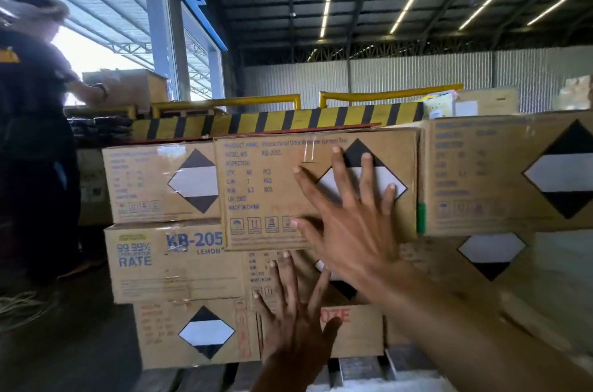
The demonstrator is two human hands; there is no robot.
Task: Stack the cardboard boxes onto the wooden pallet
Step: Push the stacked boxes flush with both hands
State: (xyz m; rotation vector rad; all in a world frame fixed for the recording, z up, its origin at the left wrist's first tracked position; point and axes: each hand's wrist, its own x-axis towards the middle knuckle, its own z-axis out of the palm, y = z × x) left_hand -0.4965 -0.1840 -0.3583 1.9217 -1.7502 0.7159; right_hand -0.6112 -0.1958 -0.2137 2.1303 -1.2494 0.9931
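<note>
Right hand (pixel 349 215): fingers spread straight, palm flat against the front of the top-row centre box (pixel 266 192), gripping nothing. This box juts forward of the neighbouring boxes (pixel 144 186) either side. Left hand (pixel 295 324): likewise splayed, holding nothing, below the centre box; contact with the lower boxes (pixel 179 266) unconfirmed. Wooden pallet (pixel 356 367) lies beneath the stack.

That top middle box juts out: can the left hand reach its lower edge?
Probably yes: the left hand lies open just below the jutting box, nothing between; the right hand rests on its face higher up.
</note>
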